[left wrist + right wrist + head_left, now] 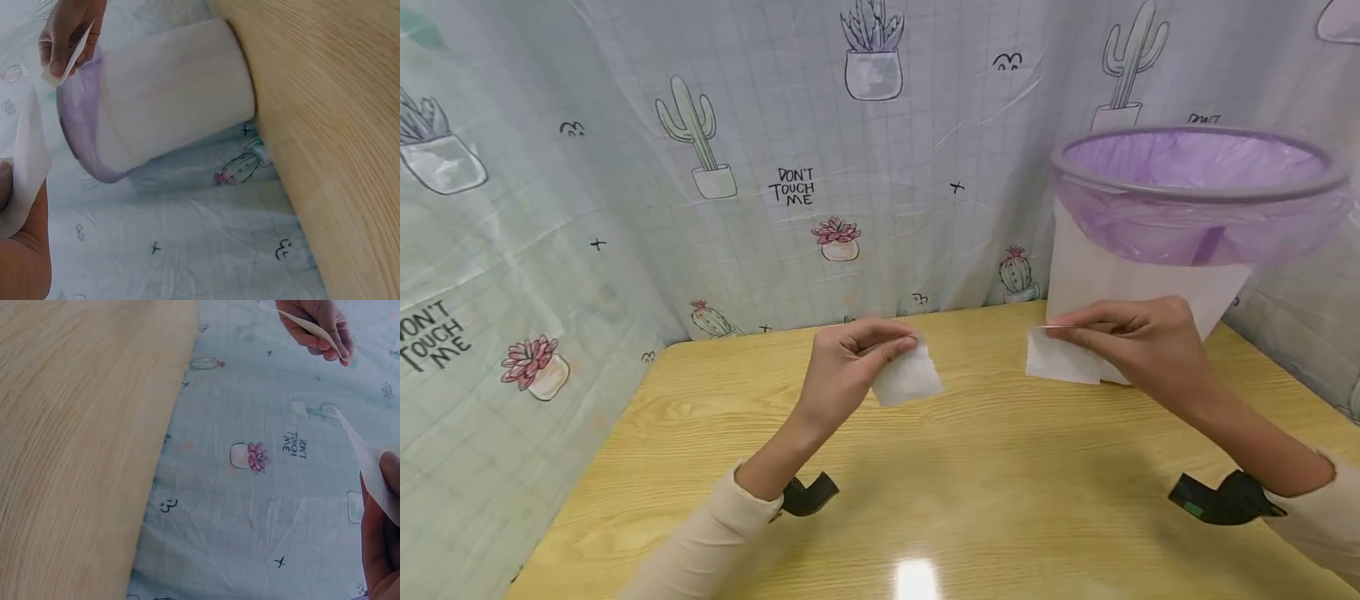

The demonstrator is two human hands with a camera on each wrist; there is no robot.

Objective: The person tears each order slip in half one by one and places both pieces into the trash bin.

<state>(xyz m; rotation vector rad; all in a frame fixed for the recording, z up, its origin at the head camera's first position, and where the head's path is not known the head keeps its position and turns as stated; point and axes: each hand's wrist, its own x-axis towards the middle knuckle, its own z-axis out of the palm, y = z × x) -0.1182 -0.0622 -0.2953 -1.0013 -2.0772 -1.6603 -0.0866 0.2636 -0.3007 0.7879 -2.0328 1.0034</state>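
Over the middle of the table, my left hand (pixel 842 367) pinches a small white piece of paper (pixel 910 377) by its top edge between thumb and fingers. My right hand (pixel 1138 342) pinches a second white piece of paper (pixel 1063 358) the same way, in front of the bin. Both pieces hang down, a wide gap apart, with slightly rough edges. In the left wrist view the left hand's paper (pixel 28 162) stands at the left side; the right wrist view shows the right hand's paper (pixel 369 469) bent near the thumb.
A white bin (pixel 1082 250) with a purple liner (pixel 1202 225) folded over its rim stands at the table's back right. Behind the wooden table (pixel 970 467) hangs a curtain (pixel 925 167) printed with cacti. Black straps with devices (pixel 1225 498) sit at the wrists.
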